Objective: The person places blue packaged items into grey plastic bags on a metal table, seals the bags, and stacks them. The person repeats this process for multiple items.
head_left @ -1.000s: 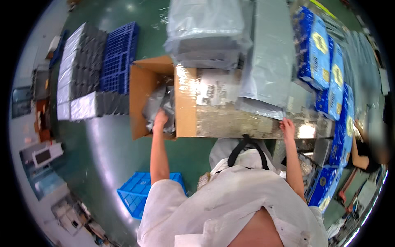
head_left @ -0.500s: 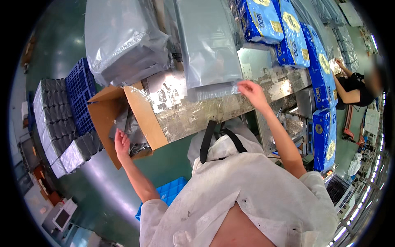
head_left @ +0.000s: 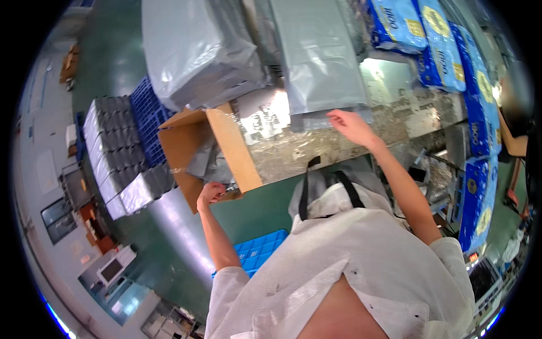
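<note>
My left hand (head_left: pixel 211 194) is at the near side of an open cardboard box (head_left: pixel 236 148), its fingers curled and nothing visible in them. Inside that box lie loose pieces of grey plastic film (head_left: pixel 208 161). On the worktable, a long grey plastic bag (head_left: pixel 322 59) lies flat with its loose end toward me. My right hand (head_left: pixel 351 127) pinches the edge of this end, thumb and fingers together. A large filled grey bag (head_left: pixel 200 62) stands to the left of it, behind the box.
Blue tissue packs (head_left: pixel 443 51) line the worktable's (head_left: pixel 316 152) right side. Wrapped grey bundles (head_left: pixel 116 152) and a dark blue pallet (head_left: pixel 149 118) are at the left. A light blue crate (head_left: pixel 259 248) sits below. At the far right, another person's arm (head_left: pixel 511 135) shows.
My view has turned, shifting the scene rightward. My left hand has come down from over the box to its near side, and its fingers have curled. My right hand stays at the bag's end.
</note>
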